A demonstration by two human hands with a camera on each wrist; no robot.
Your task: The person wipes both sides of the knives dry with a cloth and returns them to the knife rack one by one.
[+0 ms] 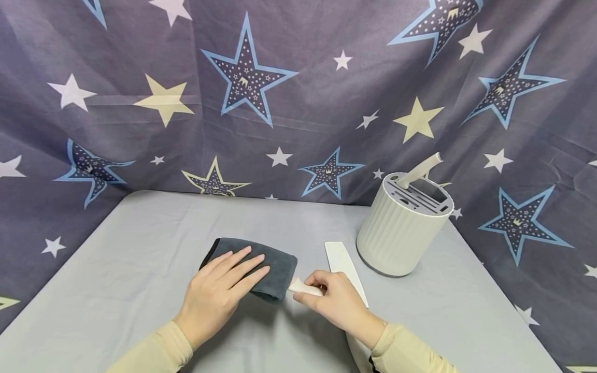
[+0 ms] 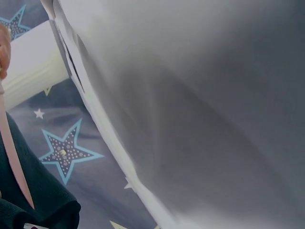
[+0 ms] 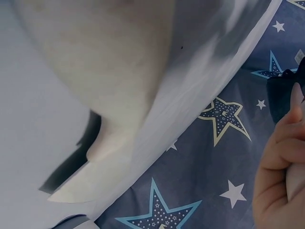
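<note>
My left hand (image 1: 216,290) lies over a dark grey cloth (image 1: 280,261) with fairly straight fingers on top; its thumb is hidden. Cloth and hand are raised above the table, with a shadow below. My right hand (image 1: 338,298) grips the white handle (image 1: 305,287) of a knife at the cloth's right edge. In the left wrist view, the knife's pinkish blade (image 2: 16,160) shows against the cloth (image 2: 43,200). A white knife (image 1: 342,261) lies on the table, partly under my right hand and forearm; its blade (image 3: 90,186) appears in the right wrist view.
A cream ribbed knife block (image 1: 398,233) stands at the back right, a cream handle (image 1: 420,171) slanting out of its slotted grey top. The pale-covered table (image 1: 140,248) ends at a star-patterned curtain (image 1: 298,140).
</note>
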